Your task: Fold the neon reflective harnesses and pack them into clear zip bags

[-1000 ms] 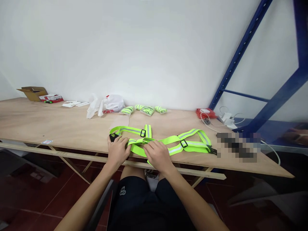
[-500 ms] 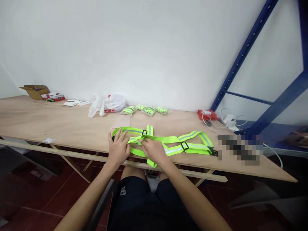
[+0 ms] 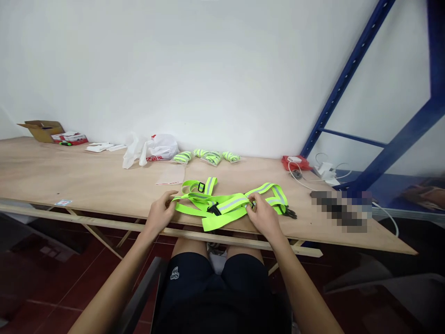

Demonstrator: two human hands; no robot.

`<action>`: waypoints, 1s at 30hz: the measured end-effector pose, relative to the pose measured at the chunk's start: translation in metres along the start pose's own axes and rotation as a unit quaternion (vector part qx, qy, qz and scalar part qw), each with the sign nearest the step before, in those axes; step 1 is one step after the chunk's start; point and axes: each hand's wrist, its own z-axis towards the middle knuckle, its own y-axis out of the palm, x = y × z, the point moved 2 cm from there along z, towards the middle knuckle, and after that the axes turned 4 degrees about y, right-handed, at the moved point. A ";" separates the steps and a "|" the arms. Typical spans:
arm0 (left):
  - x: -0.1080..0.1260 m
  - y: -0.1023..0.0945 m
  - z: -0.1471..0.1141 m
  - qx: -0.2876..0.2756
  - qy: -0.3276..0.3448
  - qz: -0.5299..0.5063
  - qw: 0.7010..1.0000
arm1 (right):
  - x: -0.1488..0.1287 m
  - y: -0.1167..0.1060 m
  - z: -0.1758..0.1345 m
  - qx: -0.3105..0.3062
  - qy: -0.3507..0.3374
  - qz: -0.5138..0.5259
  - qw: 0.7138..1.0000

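Note:
A lime-yellow reflective vest made of straps (image 3: 232, 203), with grey stripes, lies loosely gathered near the table's front edge. My left hand (image 3: 161, 213) pinches the strap at its left end. Toward its right part, my right hand (image 3: 263, 215) grips the straps between thumb and fingers. A black buckle (image 3: 214, 209) rests on the straps between my hands, and a black slide adjuster (image 3: 201, 187) sits on the upper left loop. Another black clip (image 3: 289, 213) sticks out at the right end, beyond my right hand.
Several bagged reflective bundles (image 3: 212, 158) lie along the wall beside a white plastic bag (image 3: 163, 146). An open cardboard box (image 3: 44, 131) stands far left. At right are a red bag (image 3: 296, 163), white chargers with cables (image 3: 325, 170) and a blue metal frame (image 3: 344, 83).
My hands have moved apart, the left slightly left and the right to the right along the straps. The straps have been shifted, and a black buckle now shows in the middle.

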 end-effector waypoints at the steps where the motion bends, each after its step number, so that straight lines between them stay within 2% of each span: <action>1: 0.004 0.003 -0.001 -0.013 0.002 -0.007 1.000 | -0.004 -0.002 -0.001 0.002 -0.022 -0.036 0.999; 4: 0.016 0.013 -0.005 -0.040 0.012 -0.017 0.999 | -0.028 -0.005 -0.009 0.022 -0.125 -0.084 0.988; 6: 0.021 0.017 -0.006 -0.045 0.021 -0.018 0.999 | -0.046 -0.004 -0.013 0.004 -0.221 -0.074 0.972; 8: 0.022 0.019 -0.006 -0.045 0.030 -0.021 0.998 | -0.060 0.001 -0.013 -0.055 -0.304 -0.051 0.950; 10: 0.022 0.019 -0.007 -0.047 0.031 -0.024 0.998 | -0.067 0.008 -0.008 -0.130 -0.340 -0.029 0.931; 13: 0.021 0.018 -0.007 -0.053 0.026 -0.028 0.998 | -0.067 0.018 0.004 -0.210 -0.334 -0.024 0.919; 15: 0.022 0.018 -0.007 -0.056 0.027 -0.032 0.998 | -0.067 0.022 0.010 -0.228 -0.332 -0.042 0.914; 19: 0.022 0.020 -0.007 -0.077 0.020 -0.058 0.995 | -0.071 0.024 0.017 -0.203 -0.326 -0.119 0.916; 23: 0.023 0.020 -0.006 -0.096 0.003 -0.176 0.980 | -0.075 0.024 0.024 -0.186 -0.329 -0.159 0.912; 26: 0.025 0.018 -0.003 -0.079 -0.049 -0.334 0.938 | -0.074 0.026 0.030 -0.198 -0.318 -0.147 0.915; 30: 0.032 0.019 -0.004 -0.061 -0.148 -0.515 0.842 | -0.073 0.032 0.034 -0.211 -0.290 -0.172 0.917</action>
